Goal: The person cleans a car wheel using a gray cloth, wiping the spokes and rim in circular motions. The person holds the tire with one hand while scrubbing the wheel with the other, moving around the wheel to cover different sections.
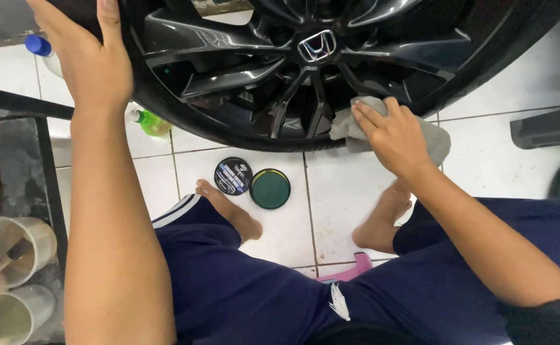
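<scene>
A black alloy car wheel [280, 70] with its tyre stands upright on white floor tiles in front of me. My left hand [91, 61] rests flat on the tyre at the upper left, fingers together. My right hand [392, 134] presses a grey cloth [430, 137] against the lower rim of the wheel. On the floor just below the wheel lie a round open tin [270, 188] with dark green contents and its black lid [233, 175] beside it.
My bare feet [229, 211] and knees in dark blue shorts flank the tin. A green bottle [152, 122] and a blue-capped bottle [40, 48] lie at the left. A black rack [43, 160] with plastic cups [15, 246] stands at the far left.
</scene>
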